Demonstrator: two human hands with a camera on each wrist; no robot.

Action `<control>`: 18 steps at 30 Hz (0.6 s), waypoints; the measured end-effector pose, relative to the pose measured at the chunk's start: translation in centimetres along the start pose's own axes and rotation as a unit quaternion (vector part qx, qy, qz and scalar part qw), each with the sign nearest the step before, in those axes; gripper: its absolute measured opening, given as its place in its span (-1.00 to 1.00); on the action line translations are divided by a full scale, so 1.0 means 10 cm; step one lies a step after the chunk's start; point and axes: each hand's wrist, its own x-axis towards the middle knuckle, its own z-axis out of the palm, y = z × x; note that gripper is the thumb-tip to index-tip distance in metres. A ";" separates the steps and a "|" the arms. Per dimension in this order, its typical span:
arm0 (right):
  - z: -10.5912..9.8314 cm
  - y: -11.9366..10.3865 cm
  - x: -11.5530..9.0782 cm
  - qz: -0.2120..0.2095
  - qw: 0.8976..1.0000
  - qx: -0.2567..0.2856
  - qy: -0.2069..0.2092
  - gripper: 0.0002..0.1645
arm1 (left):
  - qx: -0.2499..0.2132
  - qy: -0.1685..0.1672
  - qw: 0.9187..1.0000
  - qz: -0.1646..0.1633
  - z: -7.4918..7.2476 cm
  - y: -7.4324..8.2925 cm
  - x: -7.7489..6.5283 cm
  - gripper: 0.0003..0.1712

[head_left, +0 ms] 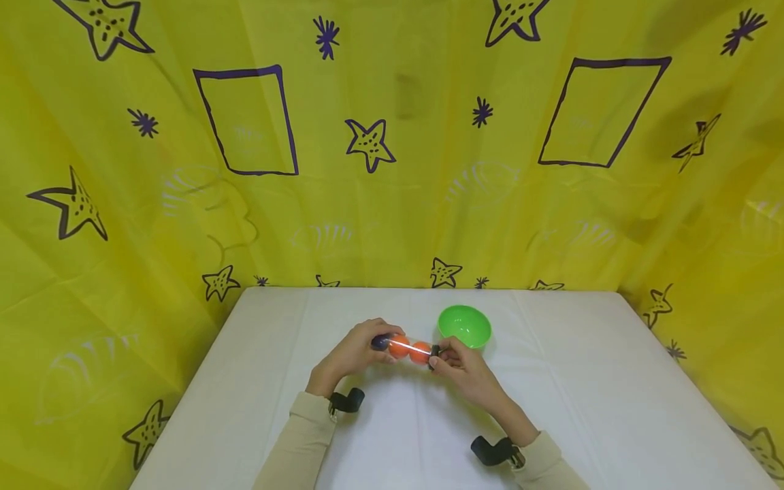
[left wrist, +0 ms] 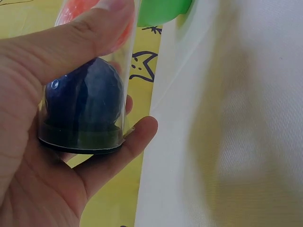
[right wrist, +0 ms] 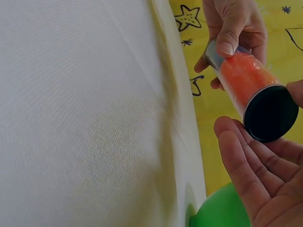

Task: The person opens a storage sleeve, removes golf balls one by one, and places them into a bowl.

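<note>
A clear plastic tube point(head_left: 410, 345) is held above the table, lying nearly level between both hands. Inside it are two orange balls point(head_left: 420, 352) and a dark blue ball point(left wrist: 85, 94), which sits at the left end. My left hand point(head_left: 360, 348) grips the tube around the blue ball's end, its thumb pressing along the wall. At the other end my right hand point(head_left: 468, 373) pinches the black cap point(right wrist: 271, 113) between thumb and fingers. The cap looks seated on the tube in the right wrist view. Just beyond the right hand stands a green bowl point(head_left: 463, 325).
A white cloth point(head_left: 245, 401) covers the table. Yellow curtains point(head_left: 404, 211) with drawn stars and frames hang behind it and along both sides. Black wrist mounts point(head_left: 490, 450) are worn on both forearms.
</note>
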 end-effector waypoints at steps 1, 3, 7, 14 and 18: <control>0.00 0.00 0.00 0.001 1.000 0.001 0.000 -0.66 | 0.001 -0.001 1.000 -0.001 0.00 0.00 0.00 -0.48; 0.00 -0.01 0.00 0.007 1.000 0.003 0.000 -0.65 | 0.000 -0.002 1.000 -0.003 -0.01 0.00 0.00 -0.48; 0.01 0.01 0.00 0.001 1.000 -0.006 0.005 -0.65 | -0.010 -0.006 1.000 -0.005 -0.02 -0.04 -0.01 -0.47; -0.01 0.03 0.01 -0.005 1.000 -0.020 -0.005 -0.59 | -0.020 0.013 0.999 -0.026 -0.05 -0.10 -0.04 -0.46; -0.02 0.04 0.00 0.026 0.998 -0.054 -0.036 -0.57 | -0.017 0.015 0.999 -0.037 -0.06 -0.09 -0.04 -0.48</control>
